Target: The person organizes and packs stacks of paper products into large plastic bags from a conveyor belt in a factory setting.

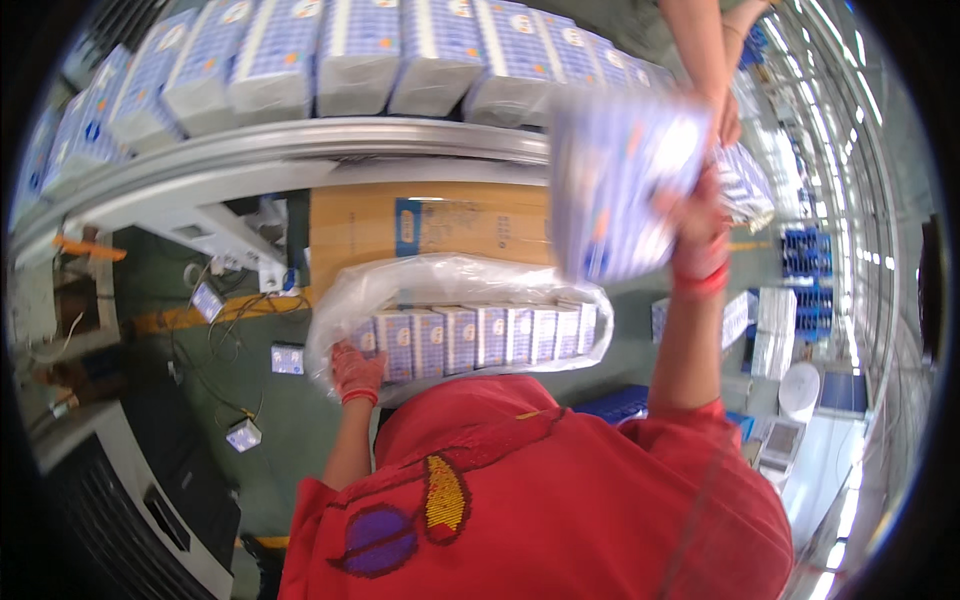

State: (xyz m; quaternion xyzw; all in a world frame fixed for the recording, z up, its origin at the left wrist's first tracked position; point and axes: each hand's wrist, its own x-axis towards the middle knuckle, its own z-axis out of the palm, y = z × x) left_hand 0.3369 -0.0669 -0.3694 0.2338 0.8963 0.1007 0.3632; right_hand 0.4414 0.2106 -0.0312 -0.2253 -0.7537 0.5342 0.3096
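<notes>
A clear plastic bag (pixel 450 270) stands open before me, holding a row of blue-and-white tissue packs (pixel 459 341). My left hand (pixel 358 371), in a thin clear glove, touches the pack at the left end inside the bag. Up at the right, my right hand (pixel 697 217), also gloved, grips a blurred blue-and-white tissue pack (pixel 622 187) raised above the bag. A co-worker's arms (pixel 701 52) reach in from the top right, close beside my right hand; one hand is partly hidden there.
Beyond a metal rail (pixel 420 139) many more tissue packs (pixel 360 60) stand in a row. Behind the bag is a cardboard box (pixel 360 232). Loose packs (pixel 287 358) and cables (pixel 225 330) lie on the floor at left. Blue crates (pixel 806 259) are stacked far right.
</notes>
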